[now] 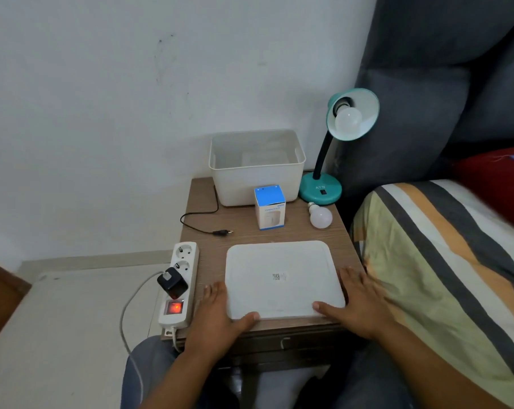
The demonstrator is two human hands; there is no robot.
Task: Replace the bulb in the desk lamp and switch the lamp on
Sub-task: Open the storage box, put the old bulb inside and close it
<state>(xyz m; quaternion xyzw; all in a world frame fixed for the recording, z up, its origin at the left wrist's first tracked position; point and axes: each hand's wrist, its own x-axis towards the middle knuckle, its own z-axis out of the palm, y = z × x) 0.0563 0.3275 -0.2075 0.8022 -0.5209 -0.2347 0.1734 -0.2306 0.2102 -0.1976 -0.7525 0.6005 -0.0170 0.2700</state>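
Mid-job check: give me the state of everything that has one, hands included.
Lamp: unlit, bulb fitted.
Plug: unplugged, on table.
Power strip: switch glowing, one adapter in.
Loose bulb: lying on table.
Bulb box: upright, closed.
Bin: lid off.
Lid: flat on table.
Left hand, right hand: holding lid edges.

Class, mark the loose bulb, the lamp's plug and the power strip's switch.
loose bulb (321, 216), head view, on its white globe.
lamp's plug (221, 232), head view, on its black body.
power strip's switch (174, 307), head view, on the glowing red rocker.
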